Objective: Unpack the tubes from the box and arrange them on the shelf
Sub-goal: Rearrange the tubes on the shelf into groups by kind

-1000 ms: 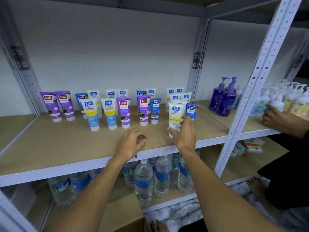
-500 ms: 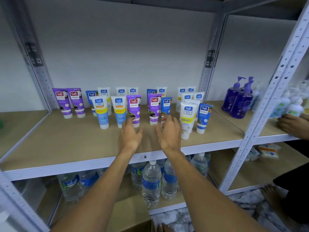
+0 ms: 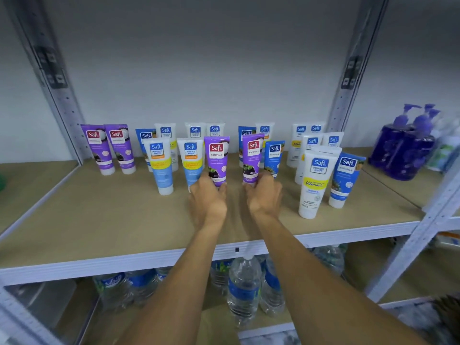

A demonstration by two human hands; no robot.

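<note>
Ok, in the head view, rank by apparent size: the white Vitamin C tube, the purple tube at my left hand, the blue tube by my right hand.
1. white Vitamin C tube, nearest the camera
2. purple tube at the left hand
3. blue tube by the right hand

Tan shelf board (image 3: 99,220) with upright Safi tubes (image 3: 314,180) and purple pump bottles (image 3: 403,153)

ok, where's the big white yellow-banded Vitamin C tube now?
The white Vitamin C tube stands on the right of the beige shelf board in the head view, nearest the front edge, just left of a blue tube, right of the right hand.
</note>
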